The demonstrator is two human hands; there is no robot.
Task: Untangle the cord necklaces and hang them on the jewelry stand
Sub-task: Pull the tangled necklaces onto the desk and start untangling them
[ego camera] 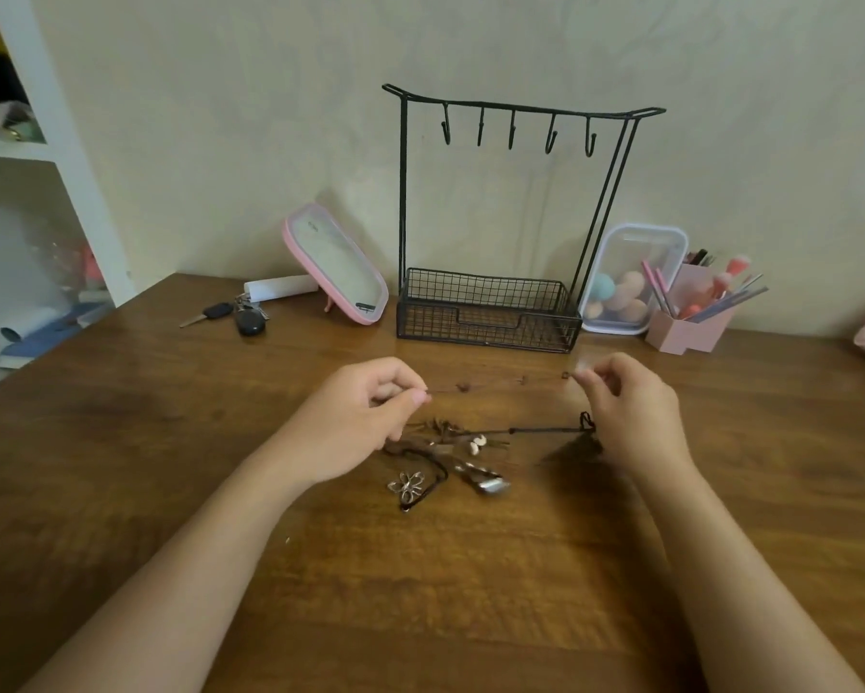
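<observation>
Left hand (365, 417): I am pinching one end of a thin brown cord (495, 382) between thumb and forefinger, with the other fingers curled in. Right hand (625, 407): I am pinching the other end the same way. The cord is running nearly straight between my two hands, with small knots or beads along it. I cannot tell whether it is touching the table (170, 442).

The tangle of necklaces (445, 450) is lying on the table just below that cord, between my wrists. A silver flower pendant (406, 484) is sitting at its near left edge, and a blurred silver piece (485, 483) is beside it. A black cord (545, 431) is trailing from the tangle toward my right hand, ending in a small loop next to my palm.

The jewelry stand (403, 202) is standing upright at the back of the table against the wall. All five of its hooks (511, 130) are hanging bare, and nothing is showing in its wire basket (488, 317).

Nearby are a pink mirror (340, 265), keys (240, 315) to its left, and a clear box of sponges (625, 287) and a pink brush holder (690, 325) to the right of the stand.
</observation>
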